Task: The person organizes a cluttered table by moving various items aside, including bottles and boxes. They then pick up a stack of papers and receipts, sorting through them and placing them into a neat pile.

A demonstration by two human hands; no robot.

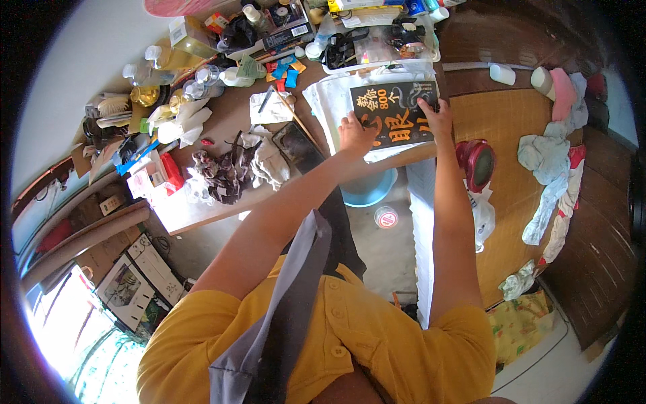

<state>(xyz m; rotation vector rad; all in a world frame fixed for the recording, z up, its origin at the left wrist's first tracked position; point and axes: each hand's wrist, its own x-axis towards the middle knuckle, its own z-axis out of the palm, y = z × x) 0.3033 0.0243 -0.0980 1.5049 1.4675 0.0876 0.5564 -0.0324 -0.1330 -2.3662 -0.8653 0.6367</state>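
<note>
A black-covered book [391, 113] with large orange and white characters lies face up over a stack of white sheets [323, 101] at the table's right end. At the book's lower left corner is my left hand [359, 135], thumb on the cover and fingers by the edge. My right hand [438, 117] grips the right edge, its thumb pressing on the cover. Both palms hide part of the characters. Just beyond the book stands a white plastic tray [381, 65] filled with small items.
On the table [237, 202] are crumpled dark cloth [219, 174], a black-framed panel [298, 144], a wooden stick [292, 108] and several bottles [207, 76]. A blue basin [371, 189] and a round container [386, 217] sit below. Right, a mat-covered bed [504, 166] holds a red-framed mirror [476, 165] and clothes [545, 151].
</note>
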